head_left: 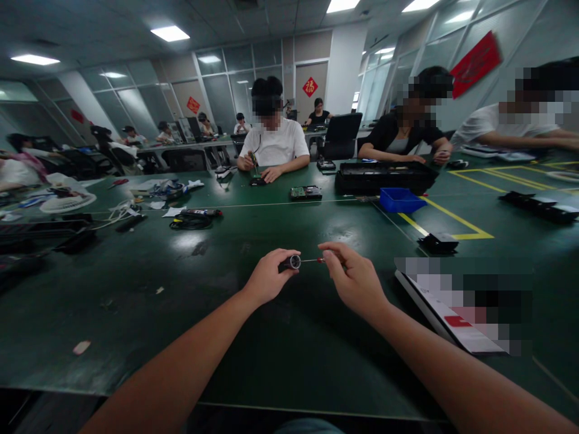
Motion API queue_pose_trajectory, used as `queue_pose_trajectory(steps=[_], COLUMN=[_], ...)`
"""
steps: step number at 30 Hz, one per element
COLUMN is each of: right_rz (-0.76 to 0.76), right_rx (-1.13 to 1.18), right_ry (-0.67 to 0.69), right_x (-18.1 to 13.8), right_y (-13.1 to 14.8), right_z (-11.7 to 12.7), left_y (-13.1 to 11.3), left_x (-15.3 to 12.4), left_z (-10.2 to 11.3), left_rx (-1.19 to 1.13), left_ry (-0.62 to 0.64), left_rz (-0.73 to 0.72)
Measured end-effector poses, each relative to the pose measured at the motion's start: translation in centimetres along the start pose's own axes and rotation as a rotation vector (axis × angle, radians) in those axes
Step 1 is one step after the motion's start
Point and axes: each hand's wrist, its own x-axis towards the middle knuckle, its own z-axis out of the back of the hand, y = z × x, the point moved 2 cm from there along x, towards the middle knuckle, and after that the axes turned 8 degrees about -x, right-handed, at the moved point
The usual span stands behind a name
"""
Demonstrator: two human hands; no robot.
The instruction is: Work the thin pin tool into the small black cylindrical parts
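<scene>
My left hand (270, 278) is closed around a small dark cylindrical part (295, 261) with a pale ring at its round end. In my right hand (355, 274), the fingers are curled on a screwdriver; most of its handle is hidden by them. A bit of red shows where its thin metal shaft (311, 260) leaves my fingertips. The shaft lies level and reaches left to the dark part; whether its tip touches cannot be made out. Both hands are above the green table (280, 355).
A white box (452, 322), partly blurred out, lies right of my right forearm. Farther off are a small black part (438, 243), a blue tray (402, 200), a long black housing (384, 178), a circuit board (306, 192) and a coiled black cable (192, 219). Several people sit around.
</scene>
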Motion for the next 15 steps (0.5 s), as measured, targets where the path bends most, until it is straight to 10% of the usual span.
queue_pose_trajectory(steps=[15], right_rz=[-0.168], right_rx=[0.392], right_ry=[-0.045], right_x=[0.2], right_y=[-1.2], right_z=[-1.1], left_y=[0.4], left_x=[0.1], left_z=[0.0], left_rx=[0.063], left_ry=[-0.004], left_rz=[0.003])
